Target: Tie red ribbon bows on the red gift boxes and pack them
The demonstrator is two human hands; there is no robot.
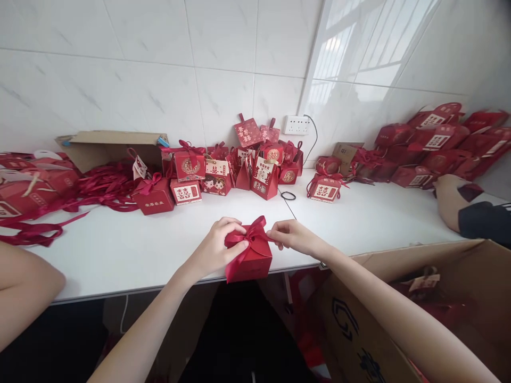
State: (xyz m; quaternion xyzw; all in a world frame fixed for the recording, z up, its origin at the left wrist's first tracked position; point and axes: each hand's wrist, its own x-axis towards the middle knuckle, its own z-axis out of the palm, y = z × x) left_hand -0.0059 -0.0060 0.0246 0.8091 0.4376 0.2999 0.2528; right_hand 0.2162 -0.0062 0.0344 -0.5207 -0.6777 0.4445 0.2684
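A small red gift box [252, 263] sits at the near edge of the white table [120, 250], with a red ribbon bow [251, 234] on its top. My left hand [217, 246] is closed on the left loop of the bow and rests against the box. My right hand [289, 235] pinches the bow's right loop, just beside the box. A loose ribbon tail hangs down the box's front left.
Several finished red boxes [239, 170] stand along the tiled wall, more pile at the right [435, 146]. Loose red ribbons [96, 186] and a flat cardboard box [112, 146] lie left. An open carton [399, 319] stands at lower right. Other people's arms show at left [24, 287] and right [459, 205].
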